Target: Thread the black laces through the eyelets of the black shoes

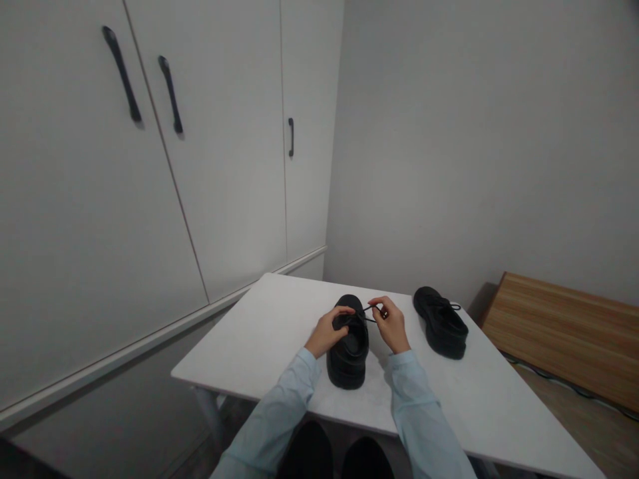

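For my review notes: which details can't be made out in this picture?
All in the head view:
- Whether the left hand grips lace: too small, dark against the near shoe.
- That shoe's left side: partly hidden behind the left hand.
- The wooden panel's full extent: cut off by the right edge.
- Both sleeves' upper ends: cut off by the bottom edge.

White table, black shoe and second shoe atop

Dim, diffuse light — dark shadow beside the wooden board, wide-angle stretch at the edges — fine detail perhaps soft
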A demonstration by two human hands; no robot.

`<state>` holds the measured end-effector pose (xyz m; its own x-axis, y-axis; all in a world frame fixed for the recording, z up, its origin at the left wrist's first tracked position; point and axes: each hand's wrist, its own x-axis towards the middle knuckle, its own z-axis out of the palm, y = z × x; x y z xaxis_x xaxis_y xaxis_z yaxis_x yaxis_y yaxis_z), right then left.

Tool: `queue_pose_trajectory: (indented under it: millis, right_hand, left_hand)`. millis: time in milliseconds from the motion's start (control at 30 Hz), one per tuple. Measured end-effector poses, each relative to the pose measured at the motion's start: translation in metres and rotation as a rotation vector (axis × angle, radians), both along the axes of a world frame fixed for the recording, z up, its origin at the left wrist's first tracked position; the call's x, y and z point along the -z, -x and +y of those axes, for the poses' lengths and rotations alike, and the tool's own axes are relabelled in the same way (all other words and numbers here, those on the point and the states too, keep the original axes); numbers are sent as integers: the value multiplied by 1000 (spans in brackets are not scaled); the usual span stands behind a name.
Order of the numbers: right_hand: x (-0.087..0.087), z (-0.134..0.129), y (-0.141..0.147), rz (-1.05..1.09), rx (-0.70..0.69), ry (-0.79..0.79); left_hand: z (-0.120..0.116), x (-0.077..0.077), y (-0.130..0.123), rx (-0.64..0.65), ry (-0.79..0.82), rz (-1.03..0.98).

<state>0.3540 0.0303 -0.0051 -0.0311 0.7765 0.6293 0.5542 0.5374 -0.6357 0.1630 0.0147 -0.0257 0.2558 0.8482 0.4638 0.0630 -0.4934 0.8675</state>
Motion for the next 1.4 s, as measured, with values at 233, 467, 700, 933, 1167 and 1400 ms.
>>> queue_pose_trajectory:
  millis: [233, 467, 700, 933, 1167, 1400]
  right_hand:
    - [0, -3, 4, -304, 77, -17]
    - [-2, 1, -6, -16, -222, 193]
    - [4, 10, -19, 100, -82, 64]
    - [5, 7, -24, 39, 15, 11]
    - [-5, -5, -12, 103, -367, 225]
    - [2, -3, -5, -7, -486, 319]
  left_hand:
    - [-1, -1, 0, -7, 4, -2]
    - [-2, -4, -1, -22, 16, 6]
    - [-3, -5, 0, -28, 21, 3]
    - [-1, -2, 2, -52, 4, -18]
    - [7, 1, 7, -261, 33, -15]
    - [11, 6, 5, -283, 64, 58]
